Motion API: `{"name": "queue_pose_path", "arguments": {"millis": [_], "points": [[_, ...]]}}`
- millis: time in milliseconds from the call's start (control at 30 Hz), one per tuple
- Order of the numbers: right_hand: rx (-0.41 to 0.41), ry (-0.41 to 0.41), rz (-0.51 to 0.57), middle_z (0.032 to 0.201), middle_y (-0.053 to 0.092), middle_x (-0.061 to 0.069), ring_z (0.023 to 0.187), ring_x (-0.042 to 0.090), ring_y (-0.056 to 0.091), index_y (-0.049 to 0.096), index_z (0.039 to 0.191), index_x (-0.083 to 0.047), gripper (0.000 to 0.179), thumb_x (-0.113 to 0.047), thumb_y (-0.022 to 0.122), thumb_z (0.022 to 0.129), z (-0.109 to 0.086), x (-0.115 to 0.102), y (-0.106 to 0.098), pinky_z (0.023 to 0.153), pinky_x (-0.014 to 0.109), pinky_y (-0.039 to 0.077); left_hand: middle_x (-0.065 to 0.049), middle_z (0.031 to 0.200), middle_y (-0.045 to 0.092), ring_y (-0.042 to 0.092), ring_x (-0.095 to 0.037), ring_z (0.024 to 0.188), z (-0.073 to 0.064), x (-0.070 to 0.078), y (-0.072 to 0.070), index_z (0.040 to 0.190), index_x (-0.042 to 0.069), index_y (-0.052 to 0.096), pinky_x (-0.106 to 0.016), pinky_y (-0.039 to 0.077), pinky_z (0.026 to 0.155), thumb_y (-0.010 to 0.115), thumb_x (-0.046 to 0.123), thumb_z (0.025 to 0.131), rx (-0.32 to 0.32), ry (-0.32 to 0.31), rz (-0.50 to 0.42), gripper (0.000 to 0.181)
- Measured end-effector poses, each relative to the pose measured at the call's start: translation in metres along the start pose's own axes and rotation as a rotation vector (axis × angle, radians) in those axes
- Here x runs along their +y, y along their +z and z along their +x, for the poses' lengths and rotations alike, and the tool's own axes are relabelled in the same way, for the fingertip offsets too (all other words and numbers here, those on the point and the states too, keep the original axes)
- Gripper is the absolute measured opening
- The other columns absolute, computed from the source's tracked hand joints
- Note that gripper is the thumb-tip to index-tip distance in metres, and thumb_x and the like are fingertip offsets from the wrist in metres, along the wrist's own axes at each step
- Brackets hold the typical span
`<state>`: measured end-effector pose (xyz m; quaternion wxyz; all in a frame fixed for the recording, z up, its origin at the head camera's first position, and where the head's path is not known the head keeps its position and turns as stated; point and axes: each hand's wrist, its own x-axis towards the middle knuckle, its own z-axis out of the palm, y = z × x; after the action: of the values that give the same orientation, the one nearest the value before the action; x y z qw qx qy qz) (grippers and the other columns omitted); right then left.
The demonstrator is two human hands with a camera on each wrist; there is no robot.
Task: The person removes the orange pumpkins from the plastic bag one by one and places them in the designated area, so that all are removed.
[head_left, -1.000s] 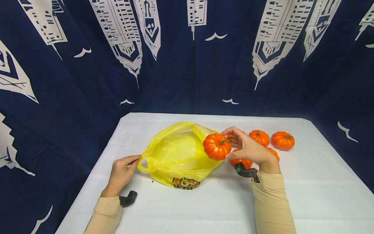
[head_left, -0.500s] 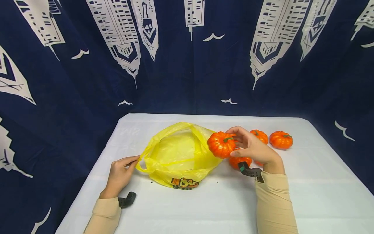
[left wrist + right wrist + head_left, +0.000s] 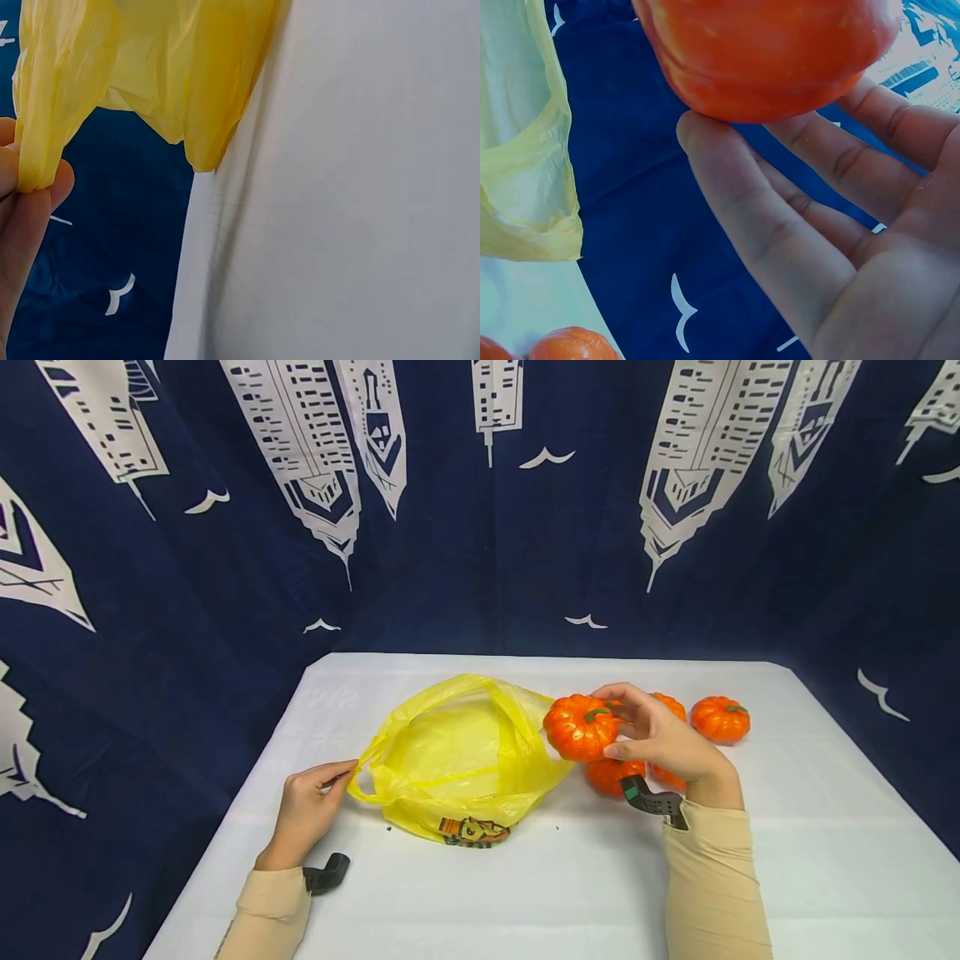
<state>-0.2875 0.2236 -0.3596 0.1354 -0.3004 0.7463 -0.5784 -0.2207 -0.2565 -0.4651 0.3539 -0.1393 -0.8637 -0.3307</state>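
Note:
My left hand (image 3: 309,806) pinches a handle of the yellow plastic bag (image 3: 450,743), which lies on its side with its mouth spread open. The left wrist view shows the bag handle (image 3: 41,142) between thumb and fingertips. Held up by my right hand (image 3: 667,739) is an orange toy pumpkin (image 3: 581,728) with a green stem, just right of the bag's mouth. In the right wrist view the thumb and fingers grip the pumpkin (image 3: 772,60) at its side, with the bag's edge (image 3: 559,180) off to the left.
Several more pumpkins stand to the right on the white table (image 3: 525,893): one at the far right (image 3: 721,720), one below the held pumpkin (image 3: 613,777), others partly hidden behind my right hand. A dark blue curtain (image 3: 480,552) with white building prints hangs behind the table.
My right hand has moved a little to the right with the pumpkin, away from the bag's mouth. The left hand keeps its hold on the bag handle.

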Motion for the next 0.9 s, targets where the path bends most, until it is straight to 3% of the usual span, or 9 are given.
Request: {"name": "queue_pose_path", "arguments": {"millis": [433, 667, 900], "points": [[0.012, -0.017, -0.055, 0.135, 0.055, -0.001, 0.114, 0.014, 0.062, 0.044, 0.138, -0.004, 0.055, 0.003, 0.067, 0.089, -0.007, 0.001, -0.005, 0.089, 0.027, 0.059, -0.014, 0.09, 0.078, 0.074, -0.028, 0.077, -0.003, -0.003, 0.001, 0.095, 0.0, 0.079, 0.0, 0.048, 0.071, 0.079, -0.015, 0.073, 0.004, -0.015, -0.001, 0.026], [0.079, 0.046, -0.151, 0.134, 0.055, -0.003, 0.114, 0.006, 0.061, 0.045, 0.137, -0.006, 0.056, -0.001, 0.071, 0.088, -0.022, 0.001, -0.016, 0.088, 0.025, 0.059, -0.013, 0.09, 0.078, 0.074, -0.028, 0.077, -0.003, -0.004, 0.002, 0.095, -0.001, 0.079, 0.0, 0.048, 0.072, 0.078, -0.016, 0.074, 0.007, -0.028, -0.004, 0.026], [0.099, 0.031, -0.168, 0.131, 0.055, -0.008, 0.113, 0.004, 0.061, 0.044, 0.138, -0.006, 0.055, 0.001, 0.069, 0.089, -0.038, 0.008, -0.028, 0.089, 0.021, 0.058, -0.014, 0.09, 0.078, 0.074, -0.029, 0.078, -0.001, -0.002, 0.002, 0.095, -0.001, 0.079, 0.001, 0.047, 0.072, 0.078, -0.015, 0.074, -0.001, -0.03, 0.0, 0.025]]}}
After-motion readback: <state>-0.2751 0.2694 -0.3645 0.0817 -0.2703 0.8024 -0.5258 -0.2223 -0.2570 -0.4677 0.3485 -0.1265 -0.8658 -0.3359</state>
